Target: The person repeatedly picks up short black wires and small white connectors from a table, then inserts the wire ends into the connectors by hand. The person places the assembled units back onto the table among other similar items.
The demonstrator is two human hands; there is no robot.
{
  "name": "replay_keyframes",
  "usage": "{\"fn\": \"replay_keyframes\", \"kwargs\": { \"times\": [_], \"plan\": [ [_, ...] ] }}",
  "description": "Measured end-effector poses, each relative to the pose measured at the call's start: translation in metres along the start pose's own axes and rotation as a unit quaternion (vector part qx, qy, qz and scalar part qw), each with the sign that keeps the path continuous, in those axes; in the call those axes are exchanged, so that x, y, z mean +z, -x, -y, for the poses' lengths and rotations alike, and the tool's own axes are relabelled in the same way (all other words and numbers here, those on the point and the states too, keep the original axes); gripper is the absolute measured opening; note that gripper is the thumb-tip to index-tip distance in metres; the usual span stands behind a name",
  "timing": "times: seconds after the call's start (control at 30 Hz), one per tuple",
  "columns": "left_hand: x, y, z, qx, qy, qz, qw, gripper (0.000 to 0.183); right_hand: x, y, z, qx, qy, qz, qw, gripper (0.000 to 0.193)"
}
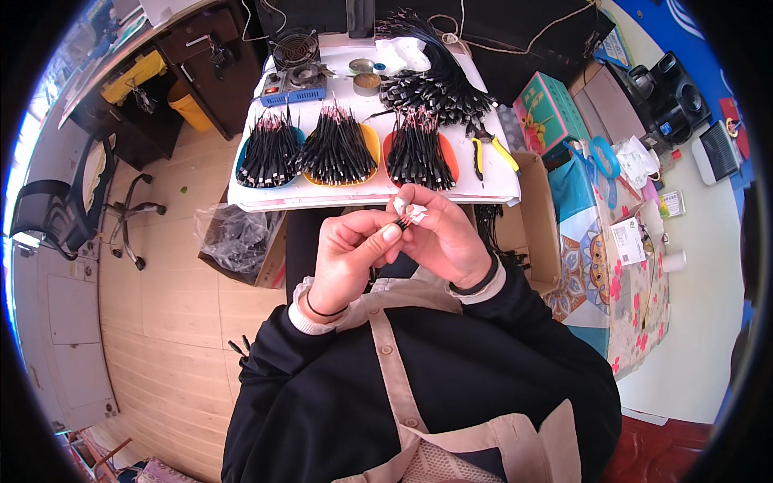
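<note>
Many cables (335, 149), white table (278, 195), tan floor (177, 282)

I see the left hand (348, 248) and right hand (448, 241) just before the table's (306, 196) near edge, wires (404, 223) between their fingertips; three trays (374, 151) stand in a row on the table, a cable bundle (335, 146) in each; behind them I have the burner (302, 90) at left, two tins (368, 84) mid-table, a cable pile (441, 90) at right; pliers (480, 153) lie right of the trays; a carton (547, 229) stands at the table's right, a bag-filled box (275, 259) at its left, the chair (129, 211) farther left.
</note>
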State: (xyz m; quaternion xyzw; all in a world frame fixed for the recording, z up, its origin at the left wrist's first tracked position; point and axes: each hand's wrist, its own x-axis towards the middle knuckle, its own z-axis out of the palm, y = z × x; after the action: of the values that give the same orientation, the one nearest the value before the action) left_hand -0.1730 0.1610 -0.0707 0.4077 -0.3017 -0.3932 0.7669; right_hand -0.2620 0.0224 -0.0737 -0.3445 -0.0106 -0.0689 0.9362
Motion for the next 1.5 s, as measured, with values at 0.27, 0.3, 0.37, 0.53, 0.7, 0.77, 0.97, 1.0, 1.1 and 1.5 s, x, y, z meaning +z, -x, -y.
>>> {"fn": "replay_keyframes", "kwargs": {
  "times": [0.27, 0.3, 0.37, 0.53, 0.7, 0.77, 0.97, 1.0, 1.1, 1.5],
  "plan": [
    [-0.007, -0.008, 0.004, -0.041, 0.019, 0.021, 0.999, 0.016, -0.014, -0.005, 0.007, 0.047, 0.033, -0.009, 0.998, 0.026],
    [-0.008, -0.009, 0.004, -0.051, 0.021, 0.015, 0.998, 0.016, -0.015, -0.005, 0.005, 0.040, 0.035, -0.013, 0.998, 0.027],
    [-0.011, -0.010, 0.005, -0.073, 0.024, 0.003, 0.997, 0.016, -0.017, -0.006, -0.002, 0.031, 0.012, -0.025, 0.999, 0.029],
    [-0.017, -0.014, 0.009, -0.070, 0.024, -0.013, 0.997, 0.016, -0.023, -0.014, -0.014, 0.002, 0.017, -0.028, 0.999, 0.030],
    [-0.024, -0.014, 0.004, -0.080, 0.016, -0.013, 0.997, 0.014, -0.020, -0.018, 0.013, -0.035, 0.238, -0.073, 0.968, 0.025],
    [-0.023, -0.011, 0.002, -0.087, 0.000, -0.017, 0.996, 0.013, -0.015, -0.014, 0.025, -0.051, 0.407, -0.054, 0.910, 0.033],
    [-0.020, -0.004, -0.001, -0.084, -0.022, 0.000, 0.996, 0.013, -0.006, -0.005, 0.016, -0.162, 0.604, -0.019, 0.780, 0.022],
    [-0.018, -0.003, -0.001, -0.088, -0.019, 0.002, 0.996, 0.013, -0.006, -0.003, 0.013, -0.173, 0.580, -0.035, 0.795, 0.022],
    [-0.017, 0.000, -0.003, -0.090, -0.001, 0.004, 0.996, 0.013, -0.010, 0.002, 0.011, -0.139, 0.534, -0.050, 0.833, 0.022],
    [-0.025, 0.003, -0.010, -0.128, 0.026, 0.030, 0.991, 0.016, 0.003, 0.014, 0.044, -0.225, 0.678, 0.050, 0.698, 0.024]
  ]
}}
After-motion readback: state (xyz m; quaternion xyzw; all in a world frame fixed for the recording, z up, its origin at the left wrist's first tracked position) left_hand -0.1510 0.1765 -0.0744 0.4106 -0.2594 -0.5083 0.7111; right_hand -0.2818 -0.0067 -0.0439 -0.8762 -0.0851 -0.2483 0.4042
